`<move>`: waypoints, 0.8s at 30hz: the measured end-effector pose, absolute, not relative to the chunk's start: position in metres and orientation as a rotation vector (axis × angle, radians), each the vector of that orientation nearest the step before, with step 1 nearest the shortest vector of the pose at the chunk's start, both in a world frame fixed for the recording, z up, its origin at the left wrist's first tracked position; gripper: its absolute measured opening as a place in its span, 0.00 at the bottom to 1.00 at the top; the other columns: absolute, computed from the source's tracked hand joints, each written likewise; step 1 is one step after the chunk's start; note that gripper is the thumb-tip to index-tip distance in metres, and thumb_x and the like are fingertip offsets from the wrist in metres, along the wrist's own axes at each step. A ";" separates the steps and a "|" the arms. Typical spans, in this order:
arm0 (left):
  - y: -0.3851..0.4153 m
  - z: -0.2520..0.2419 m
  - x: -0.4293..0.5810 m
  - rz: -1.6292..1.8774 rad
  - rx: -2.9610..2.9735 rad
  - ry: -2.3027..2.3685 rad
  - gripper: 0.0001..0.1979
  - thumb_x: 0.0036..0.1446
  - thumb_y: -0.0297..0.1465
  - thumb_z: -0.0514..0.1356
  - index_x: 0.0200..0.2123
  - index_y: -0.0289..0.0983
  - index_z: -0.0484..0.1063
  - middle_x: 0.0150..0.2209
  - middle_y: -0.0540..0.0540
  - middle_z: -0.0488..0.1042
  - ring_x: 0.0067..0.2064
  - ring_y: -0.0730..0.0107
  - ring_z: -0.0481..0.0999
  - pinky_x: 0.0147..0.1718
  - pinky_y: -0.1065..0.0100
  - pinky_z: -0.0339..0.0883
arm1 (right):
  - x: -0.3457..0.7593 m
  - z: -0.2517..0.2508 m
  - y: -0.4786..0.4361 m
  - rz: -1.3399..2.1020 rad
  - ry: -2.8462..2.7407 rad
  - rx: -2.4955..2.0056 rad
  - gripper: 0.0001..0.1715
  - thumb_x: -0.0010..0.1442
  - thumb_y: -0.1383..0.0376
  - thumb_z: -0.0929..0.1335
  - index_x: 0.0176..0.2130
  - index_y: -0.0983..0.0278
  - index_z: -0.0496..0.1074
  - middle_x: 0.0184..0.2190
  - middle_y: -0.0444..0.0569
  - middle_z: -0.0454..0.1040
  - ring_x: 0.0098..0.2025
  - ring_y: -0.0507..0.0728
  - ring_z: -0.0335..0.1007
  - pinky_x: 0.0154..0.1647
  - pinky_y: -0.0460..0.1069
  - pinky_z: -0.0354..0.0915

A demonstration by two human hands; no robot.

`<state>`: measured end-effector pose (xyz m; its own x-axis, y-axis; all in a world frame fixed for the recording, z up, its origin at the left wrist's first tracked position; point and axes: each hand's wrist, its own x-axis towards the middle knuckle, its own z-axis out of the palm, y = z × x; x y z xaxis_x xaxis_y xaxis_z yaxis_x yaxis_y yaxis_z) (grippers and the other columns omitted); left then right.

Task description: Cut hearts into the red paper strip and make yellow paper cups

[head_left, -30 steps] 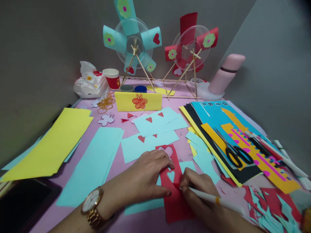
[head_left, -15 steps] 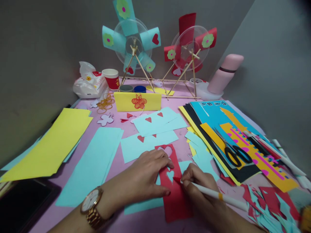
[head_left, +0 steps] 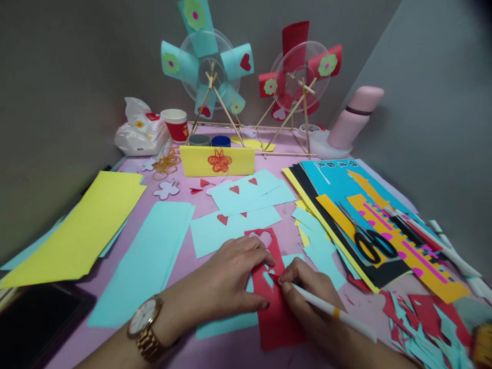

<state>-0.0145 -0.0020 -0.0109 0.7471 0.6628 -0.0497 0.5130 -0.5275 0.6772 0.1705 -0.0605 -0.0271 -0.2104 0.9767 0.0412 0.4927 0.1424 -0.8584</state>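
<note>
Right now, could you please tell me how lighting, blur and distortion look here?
Head view throughout: dim, soft light, the left wall darker; a dark blur in the top right corner; red strip clear enough; pink bottle leaning, perhaps lens distortion.

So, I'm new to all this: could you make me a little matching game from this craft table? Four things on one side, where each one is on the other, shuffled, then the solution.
Things:
1. white-barrelled marker
2. red paper strip
3. black-handled scissors
4. pink thermos

Places:
A. lying on the layered sheets at the right
B. gripped in the right hand
C. at the back, to the right of the red pinwheel
D. under the fingers of the left hand

Right pairs: 1-B, 2-D, 3-A, 4-C.
</note>
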 end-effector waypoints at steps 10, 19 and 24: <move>-0.002 -0.011 -0.015 0.289 2.254 0.883 0.20 0.46 0.30 0.68 0.43 0.42 0.68 0.42 0.49 0.67 0.47 0.60 0.66 0.48 0.59 0.59 | 0.169 -0.025 -0.058 0.904 -1.827 -1.442 0.09 0.58 0.66 0.57 0.27 0.60 0.59 0.16 0.36 0.55 0.16 0.50 0.52 0.16 0.44 0.49; -0.002 -0.010 -0.014 0.272 2.236 0.889 0.21 0.45 0.29 0.70 0.43 0.42 0.68 0.42 0.50 0.68 0.47 0.60 0.66 0.48 0.60 0.59 | 0.167 -0.023 -0.058 0.820 -1.821 -1.502 0.10 0.57 0.65 0.57 0.26 0.59 0.59 0.15 0.36 0.55 0.15 0.50 0.53 0.15 0.45 0.49; -0.002 -0.009 -0.014 0.271 2.229 0.891 0.22 0.45 0.29 0.69 0.44 0.42 0.68 0.43 0.49 0.67 0.48 0.60 0.66 0.49 0.60 0.60 | 0.169 -0.024 -0.059 0.789 -1.810 -1.515 0.09 0.57 0.65 0.57 0.26 0.59 0.58 0.15 0.35 0.55 0.15 0.50 0.52 0.15 0.44 0.48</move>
<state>-0.0141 -0.0023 -0.0094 0.7401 0.6694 -0.0641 0.5208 -0.5103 0.6843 0.1688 -0.0586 -0.0243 -0.1296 0.9870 0.0952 0.6020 0.1546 -0.7833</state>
